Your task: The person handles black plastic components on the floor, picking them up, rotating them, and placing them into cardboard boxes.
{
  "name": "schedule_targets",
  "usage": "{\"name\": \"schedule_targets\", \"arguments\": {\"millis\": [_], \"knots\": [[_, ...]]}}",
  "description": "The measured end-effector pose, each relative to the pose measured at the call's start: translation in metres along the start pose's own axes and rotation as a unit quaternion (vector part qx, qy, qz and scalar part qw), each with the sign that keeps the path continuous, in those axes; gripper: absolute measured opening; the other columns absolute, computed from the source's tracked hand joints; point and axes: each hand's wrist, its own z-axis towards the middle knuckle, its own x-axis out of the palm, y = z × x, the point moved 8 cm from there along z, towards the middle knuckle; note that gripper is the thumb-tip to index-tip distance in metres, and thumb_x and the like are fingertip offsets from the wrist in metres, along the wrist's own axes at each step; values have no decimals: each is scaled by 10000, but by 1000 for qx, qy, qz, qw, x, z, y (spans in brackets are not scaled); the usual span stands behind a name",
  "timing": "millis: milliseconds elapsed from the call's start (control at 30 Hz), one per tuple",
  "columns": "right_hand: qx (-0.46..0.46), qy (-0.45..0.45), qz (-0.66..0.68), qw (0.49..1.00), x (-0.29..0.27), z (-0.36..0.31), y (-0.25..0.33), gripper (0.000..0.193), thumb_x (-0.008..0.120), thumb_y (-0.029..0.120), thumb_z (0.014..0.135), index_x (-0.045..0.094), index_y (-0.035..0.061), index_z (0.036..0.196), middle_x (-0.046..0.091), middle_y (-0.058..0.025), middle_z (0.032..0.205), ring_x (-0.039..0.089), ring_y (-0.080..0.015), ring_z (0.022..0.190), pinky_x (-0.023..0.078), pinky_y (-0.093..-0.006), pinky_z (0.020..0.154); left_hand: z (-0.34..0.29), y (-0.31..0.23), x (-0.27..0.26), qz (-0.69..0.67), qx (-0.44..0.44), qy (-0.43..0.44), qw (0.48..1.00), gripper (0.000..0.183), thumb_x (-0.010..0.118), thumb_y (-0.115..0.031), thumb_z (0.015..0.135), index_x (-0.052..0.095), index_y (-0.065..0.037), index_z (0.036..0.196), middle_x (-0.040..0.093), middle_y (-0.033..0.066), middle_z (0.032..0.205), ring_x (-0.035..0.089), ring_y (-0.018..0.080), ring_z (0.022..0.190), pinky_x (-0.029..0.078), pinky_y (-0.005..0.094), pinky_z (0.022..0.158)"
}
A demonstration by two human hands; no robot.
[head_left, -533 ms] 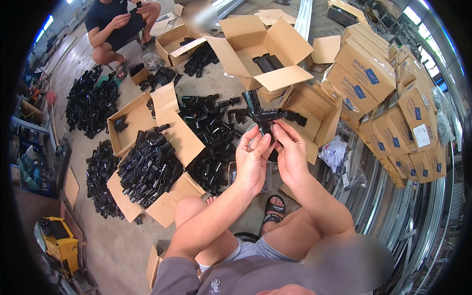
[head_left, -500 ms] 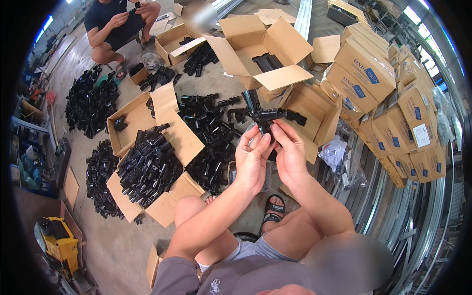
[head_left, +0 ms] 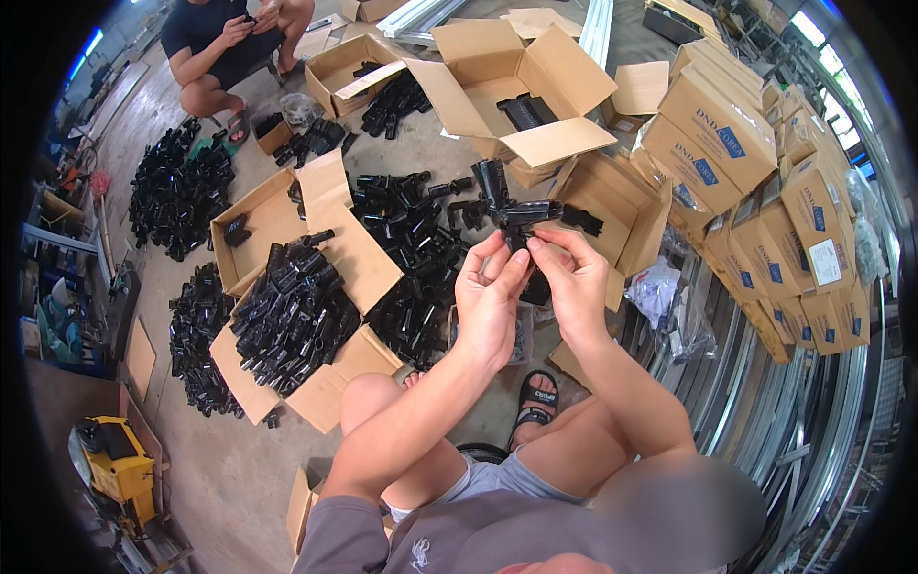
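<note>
Between both hands, raised in front of me, is a black branching plastic fitting [head_left: 528,212] with one arm pointing up and another pointing right. My left hand [head_left: 490,301] pinches its lower end between thumb and fingers. From the other side, my right hand [head_left: 572,277] grips the same lower end, its fingertips close to the left thumb. Whether a small piece sits between the fingertips is hidden. Behind the fitting lies a loose pile of similar black fittings [head_left: 406,230]. An open carton [head_left: 626,196] stands just beyond my right hand.
A carton heaped with black fittings [head_left: 292,316] is at left, with more piles [head_left: 182,191] on the floor. A larger open carton [head_left: 526,72] holds black parts. Stacked sealed boxes [head_left: 717,143] and metal profiles [head_left: 746,402] line the right. Another person [head_left: 229,57] sits far left, handling something.
The fitting has turned slightly in my hands, so its upper arm stands more upright. Both hands still hold it. The other person's hands have shifted, and the whole view has moved slightly.
</note>
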Motion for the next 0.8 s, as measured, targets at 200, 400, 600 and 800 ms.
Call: {"name": "schedule_targets", "arguments": {"millis": [200, 400, 600, 800], "knots": [[-105, 16, -55, 993, 0, 1, 24, 160, 743, 10, 825, 723, -26, 980, 680, -97, 998, 639, -170, 970, 480, -287, 884, 0, -5, 0, 20, 21, 0, 1000, 370, 650, 27, 917, 500, -35, 1250, 646, 108, 1241, 629, 123, 1069, 513, 251, 888], [-119, 3, -68, 991, -2, 0, 31, 130, 743, 2, 821, 724, -33, 944, 675, -94, 986, 640, -166, 964, 485, -286, 883, 0, -3, 1, 12, 14, 3, 1000, 381, 651, 33, 913, 500, -26, 1258, 653, 103, 1223, 632, 119, 1060, 518, 251, 878], [-110, 15, -50, 992, 1, -2, 29, 118, 736, -5, 828, 723, -32, 942, 674, -88, 980, 644, -160, 955, 489, -281, 879, -1, -4, -1, 24, 13, -3, 1000, 370, 651, 31, 915, 506, -22, 1252, 662, 101, 1202, 638, 121, 1045, 519, 253, 885], [-113, -2, -58, 992, 1, -2, 24, 119, 735, 16, 839, 729, -28, 949, 679, -79, 972, 645, -158, 944, 489, -283, 869, 0, -4, -2, 38, 9, 6, 999, 379, 629, 17, 934, 472, -34, 1274, 638, 108, 1245, 609, 156, 1133, 493, 314, 980]]}}
